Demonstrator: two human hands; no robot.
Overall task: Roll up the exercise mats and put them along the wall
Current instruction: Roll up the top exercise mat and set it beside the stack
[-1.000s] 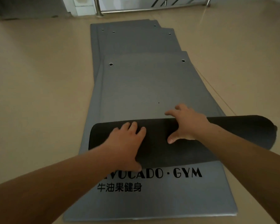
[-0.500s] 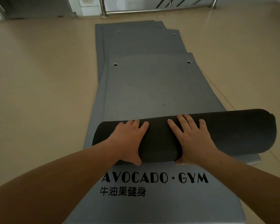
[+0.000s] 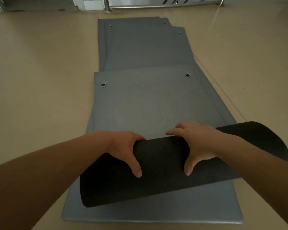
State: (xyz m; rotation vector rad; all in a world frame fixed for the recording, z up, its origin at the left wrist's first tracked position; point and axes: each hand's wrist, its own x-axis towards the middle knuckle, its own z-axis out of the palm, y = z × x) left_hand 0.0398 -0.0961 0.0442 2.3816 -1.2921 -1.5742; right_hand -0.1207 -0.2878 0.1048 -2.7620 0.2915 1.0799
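Observation:
The top grey exercise mat (image 3: 150,103) is partly rolled into a thick dark roll (image 3: 163,165) lying across the stack, its right end sticking out past the mats' edge. My left hand (image 3: 125,146) grips the roll left of its middle, fingers over the far side and thumb on the near side. My right hand (image 3: 196,141) grips it the same way right of the middle. The unrolled stretch of the mat, with two metal eyelets, reaches away from the roll. More grey mats (image 3: 140,44) lie flat beneath, offset toward the far end.
Beige floor (image 3: 40,80) surrounds the stack on both sides. A steel railing (image 3: 156,5) and a wall base run along the far edge of the room. The bottom mat's near edge (image 3: 150,219) lies close to me.
The roll has grown thicker and moved farther along the mat, now covering the printed logo. Both hands have shifted from pressing flat on top to gripping round the roll with thumbs toward me.

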